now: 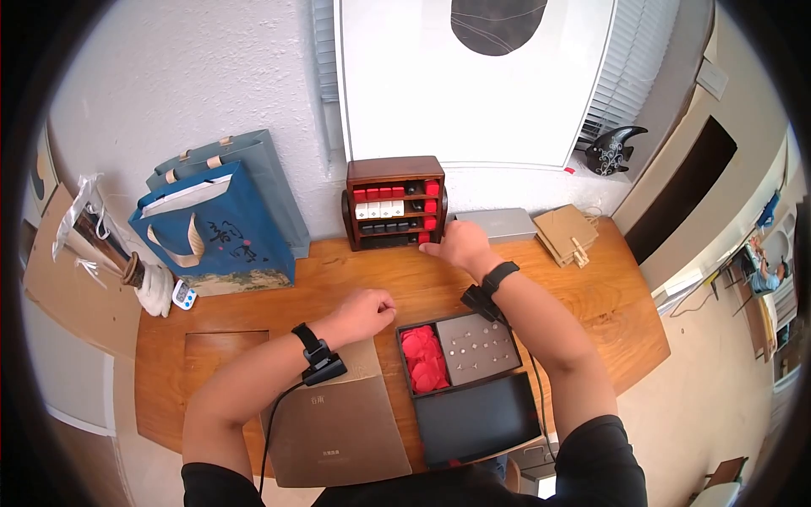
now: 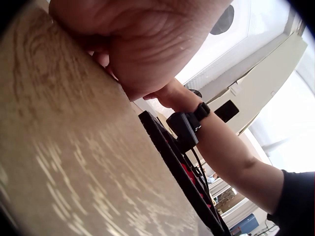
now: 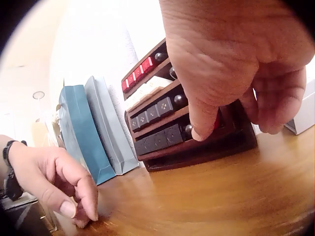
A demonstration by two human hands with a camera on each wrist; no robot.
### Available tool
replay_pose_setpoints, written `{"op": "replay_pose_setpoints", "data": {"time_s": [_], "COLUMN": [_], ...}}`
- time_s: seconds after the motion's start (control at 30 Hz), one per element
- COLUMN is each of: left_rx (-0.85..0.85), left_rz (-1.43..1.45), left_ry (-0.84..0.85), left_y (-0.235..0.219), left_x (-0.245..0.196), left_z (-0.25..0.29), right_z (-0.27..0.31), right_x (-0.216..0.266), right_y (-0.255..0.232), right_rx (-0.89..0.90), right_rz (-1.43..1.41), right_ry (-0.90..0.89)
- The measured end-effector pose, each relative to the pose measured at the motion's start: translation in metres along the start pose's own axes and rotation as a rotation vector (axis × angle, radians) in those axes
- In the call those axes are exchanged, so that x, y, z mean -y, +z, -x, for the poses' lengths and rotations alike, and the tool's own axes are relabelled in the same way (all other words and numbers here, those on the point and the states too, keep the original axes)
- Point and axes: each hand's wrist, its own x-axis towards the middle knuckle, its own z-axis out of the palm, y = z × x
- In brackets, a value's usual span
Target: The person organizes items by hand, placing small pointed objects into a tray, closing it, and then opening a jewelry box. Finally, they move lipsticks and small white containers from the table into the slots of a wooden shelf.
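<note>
My right hand (image 1: 467, 247) is at the lower right corner of a small dark wooden rack (image 1: 394, 165). In the right wrist view its straight thumb touches the front of the bottom shelf, beside a dark ball and a partly hidden red box (image 3: 217, 121); the other fingers bend outside the rack's right side. Rows of small red, white and black boxes fill the shelves. My left hand (image 1: 361, 316) rests loosely curled over the top edge of a brown box (image 1: 342, 431), holding nothing. Right of it lies a tray with a grey pad of small jewellery (image 1: 475, 346) and red petal-like pieces (image 1: 422, 359).
A black lid (image 1: 477, 420) lies in front of the jewellery tray. Blue gift bags (image 1: 215, 228) stand at the back left, near a small white timer (image 1: 183, 294). Behind my right hand are a grey box (image 1: 498, 225) and a flat wooden piece (image 1: 564, 235).
</note>
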Motion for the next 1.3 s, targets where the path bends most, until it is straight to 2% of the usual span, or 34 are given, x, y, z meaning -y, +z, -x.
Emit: {"op": "replay_pose_setpoints", "data": {"time_s": [0.03,0.1,0.2,0.4,0.6,0.83,1.3], "left_rx": [0.002,0.016,0.019,0.022,0.014,0.032,0.032], "left_rz": [0.0,-0.017,-0.015,-0.013,-0.012,-0.021,-0.024], "left_ry": [0.004,-0.016,-0.028,-0.031,0.006,-0.023,-0.025], "left_y": [0.001,0.0,-0.002,-0.001,0.004,0.0,0.001], "left_x": [0.0,0.0,-0.004,-0.004,0.003,-0.005,-0.003], "left_z": [-0.001,-0.002,0.002,0.002,0.0,0.005,0.005], "right_z": [-0.004,-0.021,-0.025,-0.016,0.007,0.006,-0.001], "right_x": [-0.005,-0.018,-0.024,-0.014,0.015,0.029,0.016], "right_y": [0.007,0.029,0.029,0.015,-0.006,-0.008,0.002], "right_rx": [-0.002,-0.17,-0.084,-0.026,-0.019,-0.041,-0.038], "right_rz": [0.001,-0.029,-0.058,-0.013,0.061,0.053,0.015], "right_ry": [0.004,-0.026,-0.026,0.011,0.07,0.108,0.077]}}
